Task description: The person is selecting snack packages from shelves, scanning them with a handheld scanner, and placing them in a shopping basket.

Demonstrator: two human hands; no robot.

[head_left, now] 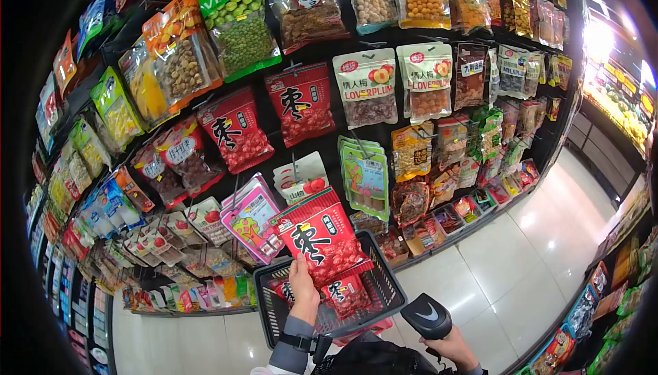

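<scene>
Fingers of the left hand (303,287) are pinching the lower left corner of a red snack bag (320,239), the thumb lying up its front face, so the bag is being held upright just above a dark shopping basket (392,286). That bag is showing large black characters on a white brush-stroke patch, with red fruit visible through its clear window. Inside the basket more red packets (346,295) of the same print are lying flat against the mesh bottom, partly hidden by the held bag. The left forearm is rising from the bottom edge of the view in a grey sleeve, with a black strap (301,341) wrapped round the wrist. Fingers of the right hand (449,345) are clenching the grip of a black handheld scanner (426,316), whose head is pointing up and left toward the basket; this hand is sitting low, well to the right of the basket's rim. Behind the held bag, a dark peg wall (329,135) is carrying hanging snack bags: matching red bags (300,103) higher up, pink packets (251,219) just left of the held one, and green ones (365,178) to its right. Pale glossy floor tiles (507,258) are stretching away on the right.
</scene>
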